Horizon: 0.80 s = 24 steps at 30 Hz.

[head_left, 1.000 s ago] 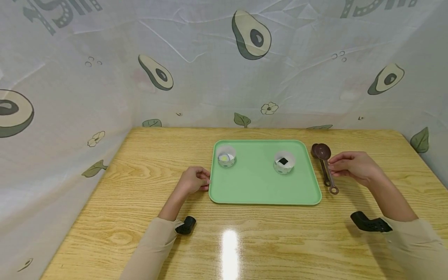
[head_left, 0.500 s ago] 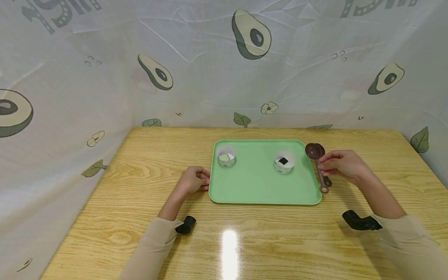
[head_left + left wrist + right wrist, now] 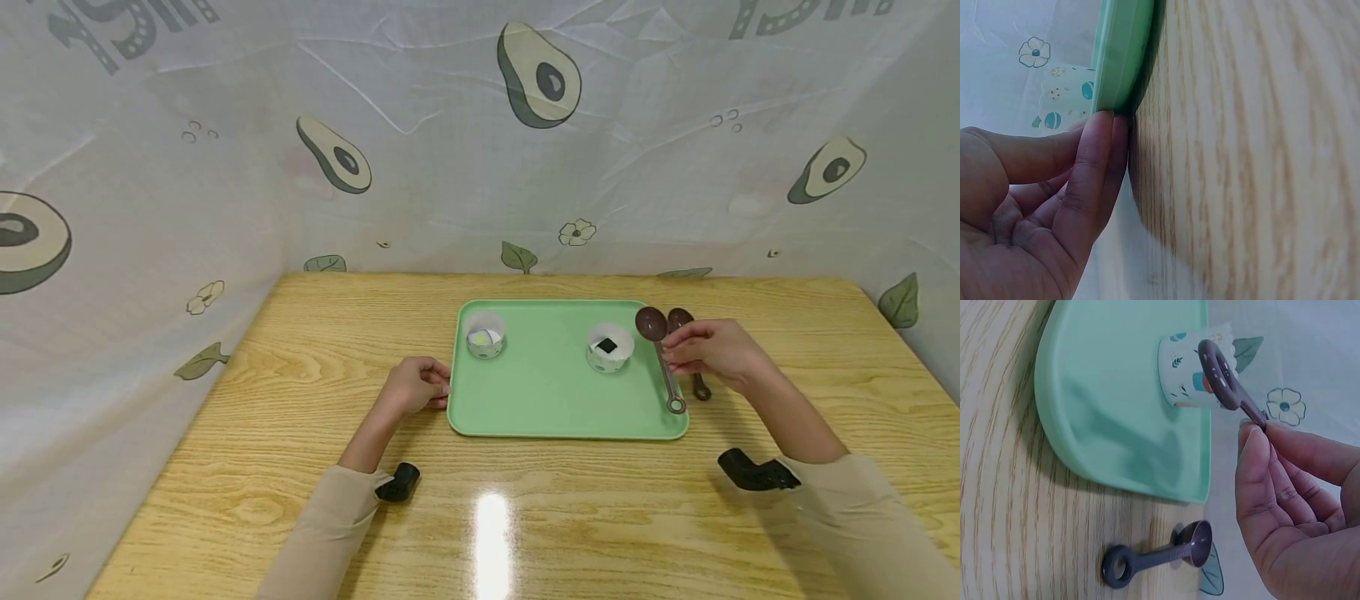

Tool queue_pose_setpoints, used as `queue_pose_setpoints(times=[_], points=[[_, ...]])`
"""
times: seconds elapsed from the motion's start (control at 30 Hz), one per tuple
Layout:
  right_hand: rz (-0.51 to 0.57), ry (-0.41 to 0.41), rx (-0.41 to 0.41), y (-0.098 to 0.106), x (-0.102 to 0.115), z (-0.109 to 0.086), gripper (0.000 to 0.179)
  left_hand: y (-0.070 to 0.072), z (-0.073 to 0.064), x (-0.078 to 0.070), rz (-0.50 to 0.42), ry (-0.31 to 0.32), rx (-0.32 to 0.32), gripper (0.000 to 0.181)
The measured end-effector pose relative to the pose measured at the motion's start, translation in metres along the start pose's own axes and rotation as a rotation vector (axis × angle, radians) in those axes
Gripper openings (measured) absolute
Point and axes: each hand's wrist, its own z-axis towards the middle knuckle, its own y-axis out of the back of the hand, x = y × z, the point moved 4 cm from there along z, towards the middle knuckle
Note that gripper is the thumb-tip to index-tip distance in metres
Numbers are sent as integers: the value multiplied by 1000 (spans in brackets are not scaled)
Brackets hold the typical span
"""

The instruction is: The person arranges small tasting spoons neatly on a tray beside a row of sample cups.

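A brown measuring spoon point(image 3: 669, 381) is above the green tray point(image 3: 540, 408) near its right edge, handle pinched by the right hand point(image 3: 711, 353); only the head view shows its bowl. The second spoon point(image 3: 1163, 556), beside that edge, shows whole only from the right wrist. The left hand point(image 3: 417, 386) touches the left edge; whether it pinches I cannot tell

Behind the wood-grain table point(image 3: 600, 508) hangs a pale cloth point(image 3: 435, 192) printed with avocados, leaves and flowers.
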Motion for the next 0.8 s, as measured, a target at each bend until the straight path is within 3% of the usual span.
queue_pose_setpoints(times=[0.8], points=[[12, 1, 17, -29, 12, 11, 20, 0, -2, -2, 6, -23, 6, 11]])
